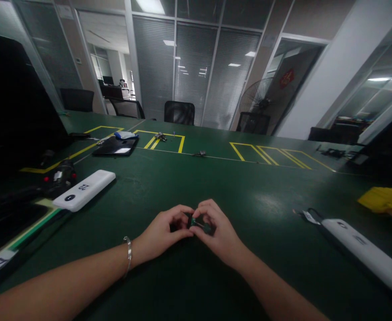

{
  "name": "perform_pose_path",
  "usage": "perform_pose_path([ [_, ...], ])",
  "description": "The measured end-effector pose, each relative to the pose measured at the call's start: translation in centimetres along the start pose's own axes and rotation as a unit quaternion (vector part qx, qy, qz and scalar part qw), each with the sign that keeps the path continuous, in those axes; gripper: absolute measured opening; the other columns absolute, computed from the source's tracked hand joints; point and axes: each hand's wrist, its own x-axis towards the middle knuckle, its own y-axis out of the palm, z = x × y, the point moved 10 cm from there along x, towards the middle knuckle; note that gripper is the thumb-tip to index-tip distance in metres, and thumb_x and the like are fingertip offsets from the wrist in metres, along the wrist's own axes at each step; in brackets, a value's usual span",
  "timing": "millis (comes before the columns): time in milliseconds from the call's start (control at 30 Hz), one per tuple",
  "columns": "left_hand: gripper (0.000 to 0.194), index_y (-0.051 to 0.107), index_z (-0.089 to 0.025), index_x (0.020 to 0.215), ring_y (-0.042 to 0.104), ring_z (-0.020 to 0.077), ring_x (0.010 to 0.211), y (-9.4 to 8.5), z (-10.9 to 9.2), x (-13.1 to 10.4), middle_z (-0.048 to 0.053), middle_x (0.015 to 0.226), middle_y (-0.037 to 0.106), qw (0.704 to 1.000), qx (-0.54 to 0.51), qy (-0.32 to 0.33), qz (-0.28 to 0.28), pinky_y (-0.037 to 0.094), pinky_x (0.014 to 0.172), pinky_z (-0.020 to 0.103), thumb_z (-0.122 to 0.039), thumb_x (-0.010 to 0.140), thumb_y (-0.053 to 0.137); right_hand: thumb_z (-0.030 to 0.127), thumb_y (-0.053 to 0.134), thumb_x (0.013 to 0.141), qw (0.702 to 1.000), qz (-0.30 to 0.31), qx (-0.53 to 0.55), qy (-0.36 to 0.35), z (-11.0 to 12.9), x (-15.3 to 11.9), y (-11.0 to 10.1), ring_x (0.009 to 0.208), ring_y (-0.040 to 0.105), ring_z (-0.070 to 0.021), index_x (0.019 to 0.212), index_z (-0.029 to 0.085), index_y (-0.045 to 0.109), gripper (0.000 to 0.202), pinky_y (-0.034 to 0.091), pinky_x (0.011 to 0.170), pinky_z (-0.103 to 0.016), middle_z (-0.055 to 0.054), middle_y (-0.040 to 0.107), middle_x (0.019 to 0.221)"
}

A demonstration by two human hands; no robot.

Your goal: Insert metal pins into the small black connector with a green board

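Observation:
My left hand (169, 228), with a clear bracelet (128, 254) at its wrist, meets my right hand (217, 229) just above the green table. Thumbs and fingertips of both are pinched together around a small dark-green part (193, 220). A thin metallic rod seems to run from it toward a rounded green end (206, 228) inside my right hand's curl. Fingers hide much of this part, and its kind is too small to make out.
A white power bank (85, 189) marked 22 lies at left, near a black tablet (116, 145). Small metal pieces (161, 137) and a dark piece (201, 153) lie farther back. Another white device (366, 254) and a yellow cloth-like thing (385, 199) with part of another person's hand are at right.

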Motion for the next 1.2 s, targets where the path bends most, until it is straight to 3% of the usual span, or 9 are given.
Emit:
perform_pose_path([
  [267, 0.04, 0.055, -0.02, 0.116, 0.058, 0.0142, 0.074, 0.0, 0.2, 0.0, -0.002, 0.079, 0.061, 0.997, -0.075, -0.014, 0.012, 0.047, 0.071, 0.029, -0.019, 0.079, 0.071, 0.012, 0.066, 0.081, 1.0, -0.004, -0.015, -0.006, 0.3, 0.0, -0.2, 0.064, 0.042, -0.0104, 0.097, 0.023, 0.058, 0.021, 0.037, 0.058, -0.024, -0.002, 0.047, 0.103],
  [467, 0.037, 0.054, -0.017, 0.119, 0.065, 0.0181, 0.083, 0.4, -0.4, 0.0, 0.004, 0.091, 0.068, 0.989, -0.145, -0.017, 0.036, 0.05, 0.079, 0.035, -0.024, 0.085, 0.066, 0.014, 0.064, 0.082, 0.999, -0.018, -0.012, -0.03, 0.5, -0.2, -0.5, 0.066, 0.044, -0.0111, 0.099, 0.024, 0.058, 0.021, 0.038, 0.058, -0.024, -0.002, 0.048, 0.103],
  [767, 0.031, 0.058, -0.013, 0.113, 0.066, 0.0156, 0.079, 0.4, -0.4, 0.2, 0.006, 0.093, 0.07, 0.976, -0.215, -0.03, 0.032, 0.051, 0.078, 0.033, -0.02, 0.084, 0.066, 0.022, 0.066, 0.083, 0.999, -0.02, -0.023, -0.04, 1.0, -0.2, -0.5, 0.071, 0.048, -0.014, 0.099, 0.024, 0.06, 0.017, 0.042, 0.062, -0.027, -0.004, 0.05, 0.102],
  [900, 0.04, 0.055, -0.014, 0.12, 0.066, 0.0139, 0.075, 0.4, 0.1, 0.2, 0.004, 0.086, 0.071, 0.969, -0.242, -0.05, 0.018, 0.05, 0.076, 0.031, -0.018, 0.082, 0.069, 0.022, 0.066, 0.084, 0.998, -0.032, -0.022, -0.05, 1.1, -0.2, -0.6, 0.076, 0.05, -0.0157, 0.098, 0.024, 0.061, 0.016, 0.044, 0.067, -0.028, -0.004, 0.052, 0.102],
  [1067, 0.028, 0.064, -0.01, 0.101, 0.066, 0.0147, 0.075, 0.4, 0.7, 0.3, 0.006, 0.089, 0.072, 0.964, -0.257, -0.067, 0.011, 0.05, 0.076, 0.031, -0.02, 0.077, 0.075, 0.022, 0.066, 0.084, 0.997, -0.036, -0.018, -0.058, 1.1, -0.1, -0.5, 0.086, 0.055, -0.0183, 0.099, 0.024, 0.062, 0.015, 0.046, 0.074, -0.031, -0.004, 0.055, 0.099],
  [1200, 0.027, 0.065, -0.01, 0.098, 0.066, 0.015, 0.075, 0.3, 0.8, 0.3, 0.006, 0.087, 0.072, 0.966, -0.248, -0.07, 0.008, 0.049, 0.077, 0.031, -0.022, 0.076, 0.076, 0.02, 0.068, 0.083, 0.997, -0.036, -0.018, -0.06, 1.2, 0.0, -0.5, 0.09, 0.057, -0.0194, 0.099, 0.024, 0.064, 0.017, 0.046, 0.078, -0.032, -0.004, 0.057, 0.098],
])
